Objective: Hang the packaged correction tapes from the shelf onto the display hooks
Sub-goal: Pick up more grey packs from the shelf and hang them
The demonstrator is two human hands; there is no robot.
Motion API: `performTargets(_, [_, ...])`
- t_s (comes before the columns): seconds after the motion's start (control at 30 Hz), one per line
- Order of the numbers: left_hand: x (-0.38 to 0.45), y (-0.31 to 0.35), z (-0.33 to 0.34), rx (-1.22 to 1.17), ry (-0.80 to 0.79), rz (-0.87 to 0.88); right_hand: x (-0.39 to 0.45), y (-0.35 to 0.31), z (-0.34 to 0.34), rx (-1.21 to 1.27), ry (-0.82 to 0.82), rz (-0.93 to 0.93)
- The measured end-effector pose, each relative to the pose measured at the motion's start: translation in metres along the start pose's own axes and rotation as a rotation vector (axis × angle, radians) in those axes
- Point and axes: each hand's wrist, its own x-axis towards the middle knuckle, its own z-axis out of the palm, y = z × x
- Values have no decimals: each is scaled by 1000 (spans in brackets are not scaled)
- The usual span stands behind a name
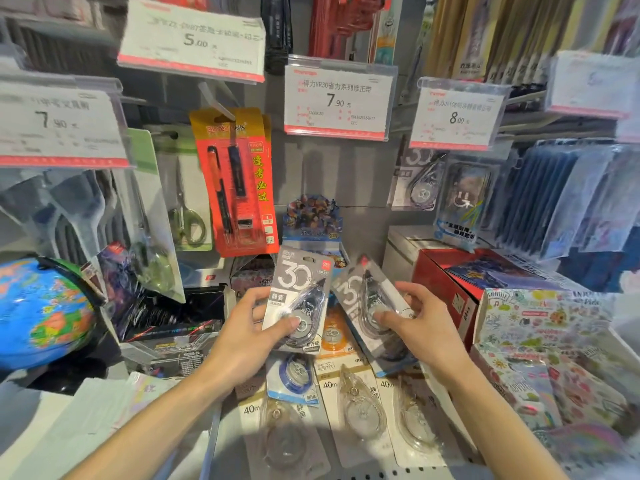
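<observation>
The left hand (247,327) reaches forward, thumb and fingers pinching a grey correction tape pack (300,299) held upright above the shelf (363,474). Just right, the right hand (420,325) pinches a second pack (369,306), tilted left, over more packs (360,407) lying flat.

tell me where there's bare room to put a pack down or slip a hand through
Free: the grey back panel between the red pen set and the hanging 30 pack, under the 7.90 tag. The shelf shows only a narrow bare strip left of the 40m packs. Crowded: globe left, sticker box right.
</observation>
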Motion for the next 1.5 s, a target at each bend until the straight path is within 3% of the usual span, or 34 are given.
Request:
performTargets(0.2, [-9,9,-8,-64,4,48,-31,-18,-6,136,43,-64])
performTargets(0.47, [-21,42,12,-117,-41,169,-48,-34,-40,212,-19,-161])
performTargets(1.0, [-42,138,152,52,171,374,8,-4,-205,333,-96,-413])
performTargets(1.23, [-54,186,166,197,277,490,23,3,-223,414,-169,-432])
performTargets(1.5, [-61,212,154,189,286,597,23,-10,-215,450,-193,-439])
